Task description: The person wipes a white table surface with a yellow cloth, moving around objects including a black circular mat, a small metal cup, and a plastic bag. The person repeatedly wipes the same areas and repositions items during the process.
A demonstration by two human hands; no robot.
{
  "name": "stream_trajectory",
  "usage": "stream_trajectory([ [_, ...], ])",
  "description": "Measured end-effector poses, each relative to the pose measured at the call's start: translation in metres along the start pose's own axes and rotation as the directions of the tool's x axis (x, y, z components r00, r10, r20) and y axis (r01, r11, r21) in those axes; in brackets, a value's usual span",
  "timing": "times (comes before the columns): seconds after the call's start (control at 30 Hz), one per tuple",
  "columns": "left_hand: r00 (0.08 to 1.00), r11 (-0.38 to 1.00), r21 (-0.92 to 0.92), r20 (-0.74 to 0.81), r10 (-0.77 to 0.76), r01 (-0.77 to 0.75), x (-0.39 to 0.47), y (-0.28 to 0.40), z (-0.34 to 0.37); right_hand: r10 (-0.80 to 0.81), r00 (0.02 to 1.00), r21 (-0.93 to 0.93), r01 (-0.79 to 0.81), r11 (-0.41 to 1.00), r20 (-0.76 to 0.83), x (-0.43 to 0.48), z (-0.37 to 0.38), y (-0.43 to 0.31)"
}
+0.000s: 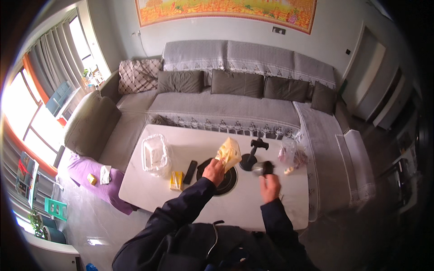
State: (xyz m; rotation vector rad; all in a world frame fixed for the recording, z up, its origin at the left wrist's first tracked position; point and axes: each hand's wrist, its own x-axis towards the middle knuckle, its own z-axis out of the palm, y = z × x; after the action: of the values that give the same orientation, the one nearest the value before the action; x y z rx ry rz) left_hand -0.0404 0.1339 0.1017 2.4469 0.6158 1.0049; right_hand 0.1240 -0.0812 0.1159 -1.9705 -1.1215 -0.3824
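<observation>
My left hand [213,172] grips a soft yellow plastic packet [232,151] by its near edge, held over a round black disc [231,183] on the white coffee table [210,211]. In my right hand [270,188] is a small, blurred cup-like object [260,168], partly metallic and partly black; its exact kind is unclear. Just beyond that hand, a black stand with a clamp head [250,161] rises from a round base. Clear plastic bags with reddish contents [294,155] lie to its right.
On the table's left are a clear plastic container in a thin bag [156,154], a yellow box [176,181] and a black remote control [190,172]. A grey sofa [223,105] wraps around the far side. A purple cloth [90,172] covers the near-left seat.
</observation>
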Motion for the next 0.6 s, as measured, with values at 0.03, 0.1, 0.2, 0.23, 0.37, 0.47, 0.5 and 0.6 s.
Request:
stream_trajectory([
  [0.03, 0.988, 0.999, 0.031, 0.149, -0.035, 0.031, -0.016, -0.015, 0.020, 0.042, 0.998, 0.010, -0.043, 0.999, 0.055, -0.016, 0.019, 0.008],
  [0.1, 0.970, 0.992, 0.007, 0.208, -0.126, 0.127, -0.034, -0.018, 0.024, 0.100, 0.991, 0.043, -0.105, 0.994, 0.088, -0.025, 0.025, -0.005],
  [0.2, 0.783, 0.952, 0.218, 0.545, -0.301, 0.214, -0.037, -0.018, 0.033, 0.193, 0.934, -0.143, -0.156, 0.977, 0.302, -0.052, 0.040, 0.020],
  [0.23, 0.662, 0.907, 0.328, 0.622, -0.418, 0.265, -0.026, -0.005, 0.019, 0.228, 0.871, -0.230, -0.137, 0.964, 0.435, -0.051, 0.038, 0.027],
  [0.37, 0.199, 0.873, 0.274, 0.957, -0.209, -0.402, 0.012, -0.157, 0.050, 0.118, 0.481, -0.209, 0.142, 0.967, 0.869, 0.045, -0.015, 0.017],
  [0.47, 0.703, 0.806, 0.334, 0.698, 0.137, -0.489, 0.112, 0.005, -0.088, 0.042, 0.899, -0.245, 0.073, 0.967, 0.436, 0.088, -0.102, -0.027],
  [0.5, 0.848, 0.905, 0.323, 0.525, 0.074, -0.279, 0.123, 0.037, -0.120, -0.057, 0.969, -0.189, 0.104, 0.976, 0.242, 0.100, -0.118, -0.052],
  [0.6, 0.887, 0.964, 0.058, -0.380, 0.262, -0.260, 0.092, 0.043, -0.112, -0.015, 0.950, -0.004, 0.015, 1.000, -0.313, 0.075, -0.101, -0.073],
])
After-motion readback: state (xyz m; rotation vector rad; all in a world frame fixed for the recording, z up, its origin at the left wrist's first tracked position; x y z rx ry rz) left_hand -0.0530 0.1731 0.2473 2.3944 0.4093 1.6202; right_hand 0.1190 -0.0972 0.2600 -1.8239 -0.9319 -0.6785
